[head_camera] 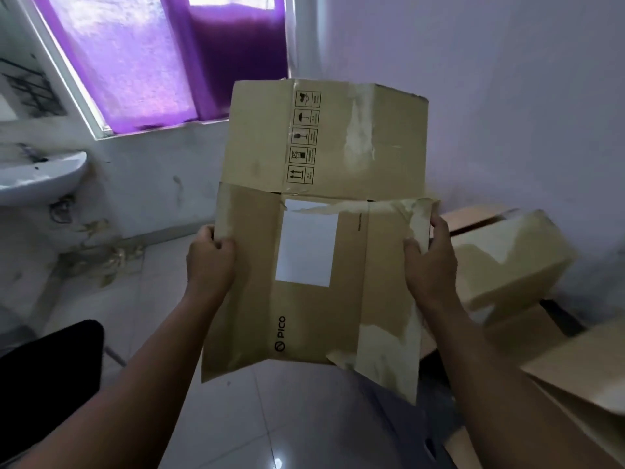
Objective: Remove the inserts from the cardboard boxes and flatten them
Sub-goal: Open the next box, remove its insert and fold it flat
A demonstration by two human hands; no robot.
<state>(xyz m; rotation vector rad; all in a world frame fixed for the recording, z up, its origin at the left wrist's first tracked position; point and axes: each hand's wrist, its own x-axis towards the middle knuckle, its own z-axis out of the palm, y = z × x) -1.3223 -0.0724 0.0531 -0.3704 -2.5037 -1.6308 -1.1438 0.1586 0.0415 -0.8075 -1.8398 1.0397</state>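
The cardboard box [257, 299] is in the centre of the frame, held in the air above the tiled floor [270, 418]. The left hand [211, 255] grips its left edge, with the fingers curled over the border. The right hand [429, 252] grips the torn right flap, with the thumb on the front. The box is nearly flat and its long axis runs from bottom to top of the frame, with the upper panel bent away at a crease. The PICO print [280, 333] and the white label [306, 245] face the camera. At the right, other cardboard boxes [507, 258] stand near its right edge. At the left, bare tiles lie between the box and the washbasin [40, 177]
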